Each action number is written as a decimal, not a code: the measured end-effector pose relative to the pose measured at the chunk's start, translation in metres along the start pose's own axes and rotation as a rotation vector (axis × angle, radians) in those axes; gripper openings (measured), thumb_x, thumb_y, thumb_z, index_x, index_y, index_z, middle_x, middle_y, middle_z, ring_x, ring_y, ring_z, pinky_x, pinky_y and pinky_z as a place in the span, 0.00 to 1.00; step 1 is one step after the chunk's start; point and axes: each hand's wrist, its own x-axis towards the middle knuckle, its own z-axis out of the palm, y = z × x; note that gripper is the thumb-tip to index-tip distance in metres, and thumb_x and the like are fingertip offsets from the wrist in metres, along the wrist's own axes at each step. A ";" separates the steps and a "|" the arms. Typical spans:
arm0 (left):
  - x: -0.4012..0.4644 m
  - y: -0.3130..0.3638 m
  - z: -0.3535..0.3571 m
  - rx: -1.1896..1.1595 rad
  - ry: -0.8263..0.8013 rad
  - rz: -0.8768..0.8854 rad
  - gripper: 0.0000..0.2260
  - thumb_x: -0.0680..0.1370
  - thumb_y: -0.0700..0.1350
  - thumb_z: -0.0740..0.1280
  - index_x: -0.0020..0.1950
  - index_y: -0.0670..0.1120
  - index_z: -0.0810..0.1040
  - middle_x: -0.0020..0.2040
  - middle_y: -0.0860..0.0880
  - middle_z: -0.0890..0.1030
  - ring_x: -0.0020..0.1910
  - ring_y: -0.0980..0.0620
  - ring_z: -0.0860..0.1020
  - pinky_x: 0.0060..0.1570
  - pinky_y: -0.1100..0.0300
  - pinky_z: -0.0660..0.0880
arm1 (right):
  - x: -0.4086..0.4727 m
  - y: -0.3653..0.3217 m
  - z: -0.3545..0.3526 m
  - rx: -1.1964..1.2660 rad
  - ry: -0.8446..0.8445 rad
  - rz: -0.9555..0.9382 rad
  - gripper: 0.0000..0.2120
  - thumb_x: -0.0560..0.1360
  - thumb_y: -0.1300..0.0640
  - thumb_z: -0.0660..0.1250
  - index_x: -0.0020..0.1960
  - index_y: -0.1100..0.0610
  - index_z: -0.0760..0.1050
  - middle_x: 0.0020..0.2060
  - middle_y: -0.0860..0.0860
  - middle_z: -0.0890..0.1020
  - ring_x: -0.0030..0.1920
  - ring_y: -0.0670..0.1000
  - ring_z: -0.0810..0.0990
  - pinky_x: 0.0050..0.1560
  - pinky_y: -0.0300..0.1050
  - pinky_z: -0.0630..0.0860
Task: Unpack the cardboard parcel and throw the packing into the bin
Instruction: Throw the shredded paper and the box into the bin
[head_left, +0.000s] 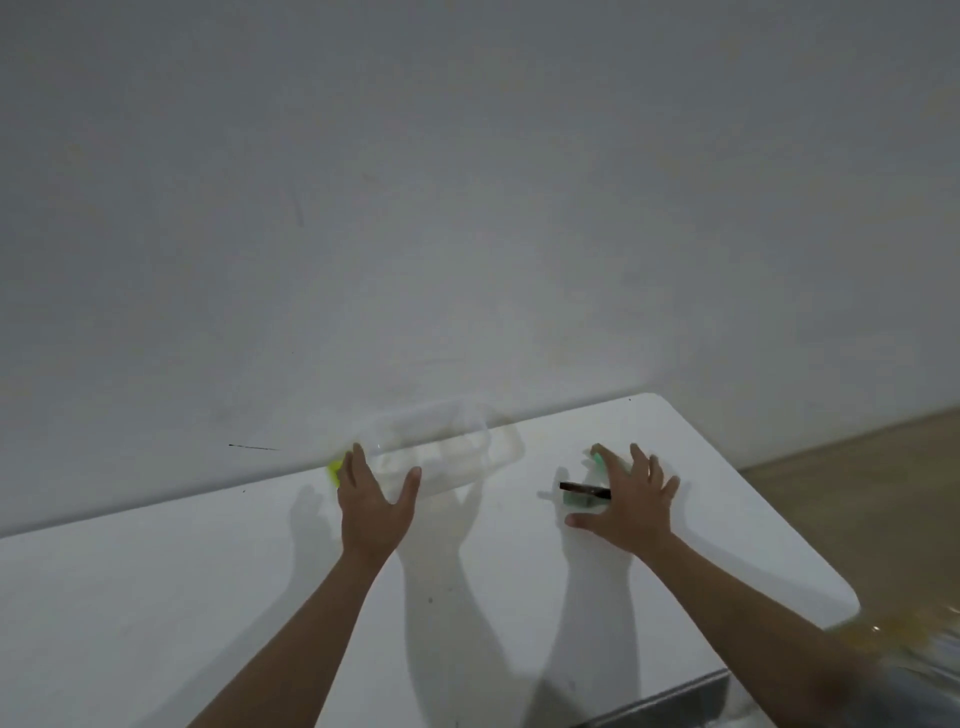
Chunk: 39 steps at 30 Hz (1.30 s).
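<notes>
A plain matte grey wall fills the upper frame above your smooth white table (208, 597) with its rounded corner. Your left hand (371, 512), fingers straight and thumb spread, reaches a clear rounded plastic container (447, 441) at centre, a yellow-green item (333, 472) just beside it. Your right hand (626, 501), fingers splayed, hovers over a thin dark stick (584, 488) and a pale green piece (576, 500). No cardboard parcel shows.
</notes>
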 end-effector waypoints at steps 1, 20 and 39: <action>0.005 0.000 0.005 0.010 0.001 -0.005 0.43 0.71 0.63 0.66 0.73 0.33 0.57 0.71 0.34 0.63 0.72 0.37 0.59 0.71 0.43 0.59 | 0.007 0.006 0.001 -0.014 -0.006 -0.028 0.52 0.54 0.25 0.69 0.72 0.39 0.55 0.75 0.57 0.57 0.75 0.62 0.54 0.70 0.66 0.52; 0.026 -0.001 0.050 0.064 0.125 -0.060 0.43 0.69 0.51 0.75 0.72 0.31 0.57 0.70 0.33 0.62 0.71 0.38 0.61 0.69 0.57 0.55 | 0.064 -0.057 0.000 0.534 0.251 -0.606 0.21 0.67 0.39 0.70 0.53 0.52 0.81 0.50 0.54 0.78 0.48 0.52 0.78 0.46 0.41 0.76; 0.025 -0.008 0.046 0.097 0.086 -0.026 0.51 0.69 0.75 0.54 0.74 0.34 0.57 0.73 0.37 0.61 0.74 0.45 0.55 0.70 0.56 0.54 | 0.111 -0.212 0.008 0.329 -0.563 -0.805 0.16 0.73 0.60 0.70 0.61 0.55 0.78 0.61 0.52 0.80 0.62 0.53 0.76 0.60 0.41 0.70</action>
